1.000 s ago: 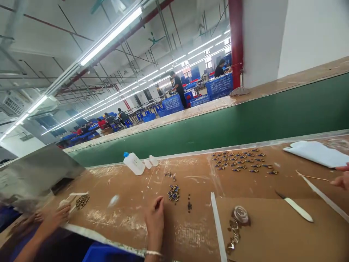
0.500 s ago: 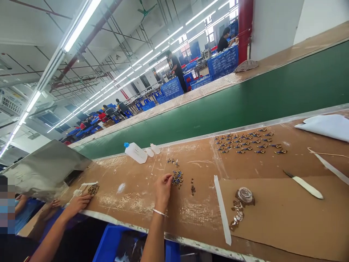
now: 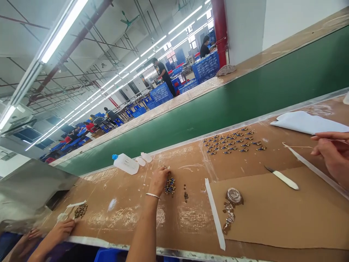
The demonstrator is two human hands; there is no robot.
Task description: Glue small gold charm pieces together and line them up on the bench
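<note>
My left hand (image 3: 159, 182), wearing a bracelet, has its fingers pinched at a few small pieces just above a heap of small blue-and-gold pieces (image 3: 170, 186). What lies between those fingertips is too small to make out. At the right edge, my right hand (image 3: 332, 154) is partly cut off by the frame. Its fingertips close at the end of a thin stick (image 3: 297, 146) that lies near a white strip. More blue-and-gold pieces (image 3: 231, 142) are spread in rows at the far side of the bench. Several small dark discs (image 3: 185, 196) lie right of the heap.
A white-handled knife (image 3: 285, 179) and a round glass dish (image 3: 234, 195) rest on cardboard (image 3: 261, 218). A white bottle (image 3: 125, 163) stands near the green belt (image 3: 174, 127). White cloth (image 3: 308, 122) is at right. Another person's hand (image 3: 62, 229) touches a heap (image 3: 81, 210) at left.
My left hand has moved from the heap to the pieces just above it. My right hand has come into view at the right edge, by the stick. The view has shifted right.
</note>
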